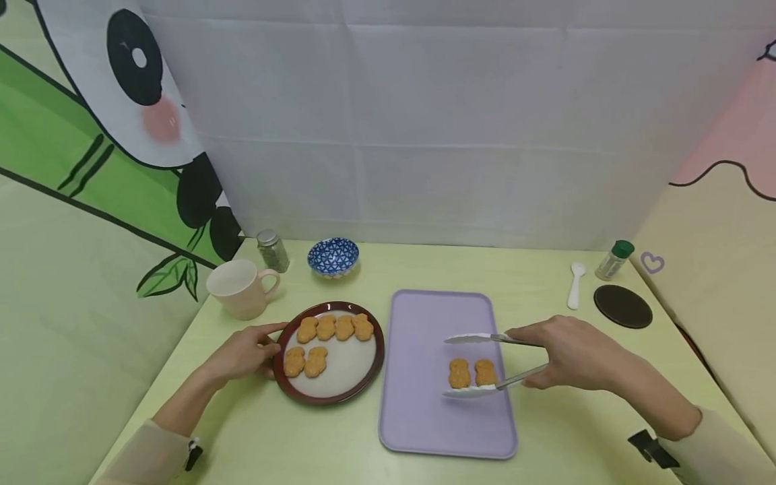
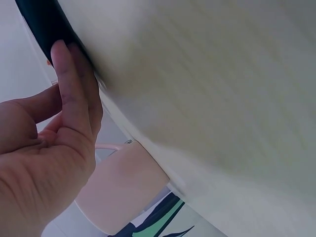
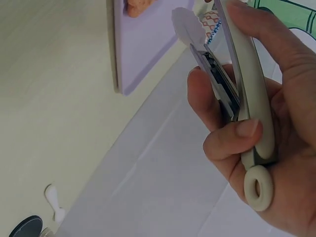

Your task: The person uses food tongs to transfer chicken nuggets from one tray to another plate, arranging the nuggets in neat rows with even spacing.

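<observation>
My left hand holds the brown-rimmed plate at its left edge. Its fingers touch the dark rim from outside; the thumb's contact is partly hidden. Several small golden biscuits lie on the plate, most in a row along the top. In my right hand are tongs, spread apart over the lilac tray. Two biscuits lie side by side on the tray, between the tongs' arms in the head view. The right wrist view shows fingers curled round the tongs' pale handle.
A pink mug, a lidded shaker and a blue patterned bowl stand behind the plate. At the back right are a white spoon, a green-capped shaker and a dark round coaster. A cloth screen surrounds the table.
</observation>
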### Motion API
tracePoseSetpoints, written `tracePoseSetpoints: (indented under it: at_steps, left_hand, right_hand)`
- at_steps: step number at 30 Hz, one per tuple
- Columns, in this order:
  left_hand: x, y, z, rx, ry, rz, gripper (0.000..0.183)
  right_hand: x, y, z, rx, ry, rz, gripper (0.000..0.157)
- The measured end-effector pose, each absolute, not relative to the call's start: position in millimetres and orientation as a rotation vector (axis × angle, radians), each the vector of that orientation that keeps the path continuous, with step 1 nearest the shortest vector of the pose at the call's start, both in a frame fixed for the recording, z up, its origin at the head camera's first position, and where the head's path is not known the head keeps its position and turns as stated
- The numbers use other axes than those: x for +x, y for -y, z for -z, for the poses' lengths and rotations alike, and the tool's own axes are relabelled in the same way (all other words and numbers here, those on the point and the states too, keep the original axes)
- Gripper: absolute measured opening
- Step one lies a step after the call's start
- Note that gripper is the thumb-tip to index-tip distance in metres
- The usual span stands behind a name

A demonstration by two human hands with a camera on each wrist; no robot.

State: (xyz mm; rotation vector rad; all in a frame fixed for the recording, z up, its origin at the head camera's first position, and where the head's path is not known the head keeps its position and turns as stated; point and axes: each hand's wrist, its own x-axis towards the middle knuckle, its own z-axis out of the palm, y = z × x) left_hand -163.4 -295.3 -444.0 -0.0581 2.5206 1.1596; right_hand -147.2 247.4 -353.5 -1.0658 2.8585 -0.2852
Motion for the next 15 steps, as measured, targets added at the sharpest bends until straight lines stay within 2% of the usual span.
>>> tracePoseSetpoints:
  at_steps: [15]
  left_hand:
    - [-163.8,295.2,444.1,-0.079,-2.516,-1.167,0.048]
  right_hand:
    - [-150.2,-263.9,362.7,-1.037,-2.831,0.243,0.05]
